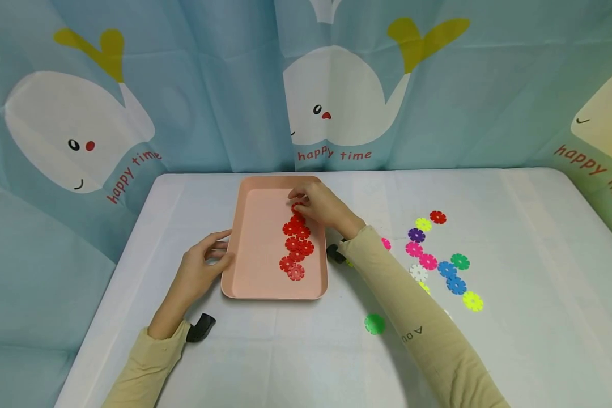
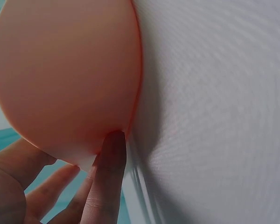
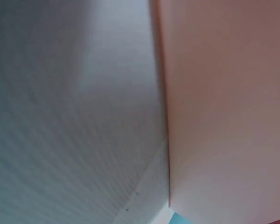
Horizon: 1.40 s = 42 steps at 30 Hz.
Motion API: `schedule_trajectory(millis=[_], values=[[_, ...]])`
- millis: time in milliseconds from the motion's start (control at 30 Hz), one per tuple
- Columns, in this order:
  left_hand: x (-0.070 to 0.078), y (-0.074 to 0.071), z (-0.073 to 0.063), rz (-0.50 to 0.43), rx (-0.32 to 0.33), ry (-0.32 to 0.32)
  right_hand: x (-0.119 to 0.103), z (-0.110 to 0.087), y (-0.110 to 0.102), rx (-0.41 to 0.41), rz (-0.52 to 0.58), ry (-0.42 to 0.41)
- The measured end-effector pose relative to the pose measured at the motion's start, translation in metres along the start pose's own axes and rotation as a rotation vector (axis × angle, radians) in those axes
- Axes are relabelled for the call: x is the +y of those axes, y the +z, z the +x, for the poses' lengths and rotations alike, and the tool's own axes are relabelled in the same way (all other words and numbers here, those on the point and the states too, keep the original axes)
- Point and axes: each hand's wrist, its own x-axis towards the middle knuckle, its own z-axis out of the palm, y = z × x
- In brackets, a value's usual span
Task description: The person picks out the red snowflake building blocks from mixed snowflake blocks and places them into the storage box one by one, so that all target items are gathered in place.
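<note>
In the head view a pink rectangular tray (image 1: 257,238) lies on the table. At its left side, my left hand (image 1: 196,275) touches the outer wall with thumb and fingers spread. The left wrist view has a finger (image 2: 109,172) against that pink wall, low by the tabletop. Over the tray's far right part, my right hand (image 1: 323,207) pinches a red notched plastic disc (image 1: 298,205), partly hidden by the thumb. Several more red notched discs (image 1: 296,245) form an overlapping strip below it. The right wrist view contains only tray wall (image 3: 228,102) and white cloth.
Right of the tray, loose notched discs are scattered: a blue one (image 1: 456,285), a purple one (image 1: 416,235), a red one (image 1: 437,217) and others. A green disc (image 1: 374,324) lies nearer. My right sleeve (image 1: 413,306) covers some. A patterned curtain (image 1: 209,85) hangs behind the table.
</note>
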Motion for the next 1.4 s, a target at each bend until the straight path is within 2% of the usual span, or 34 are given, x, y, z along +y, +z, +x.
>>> schedule_trajectory(millis=[300,533,767,1000,1267,1400], values=[[0.000,0.000,-0.001,0.015,0.003,0.007,-0.006,-0.007,-0.005,-0.010,0.004,-0.018],[0.001,0.000,-0.001,0.019,0.007,-0.003,-0.013,-0.021,-0.014,-0.006,-0.034,-0.044],[0.002,0.001,0.000,0.021,0.007,0.017,-0.017,-0.033,-0.023,0.005,-0.054,-0.038],[0.002,0.000,-0.001,0.018,0.004,0.008,-0.016,-0.043,-0.029,0.023,-0.053,-0.068],[0.001,0.001,-0.001,0.007,0.004,0.011,-0.011,-0.058,-0.036,0.069,-0.117,-0.113],[0.001,0.001,-0.001,0.005,0.004,0.008,-0.008,-0.064,-0.039,0.080,-0.113,-0.107]])
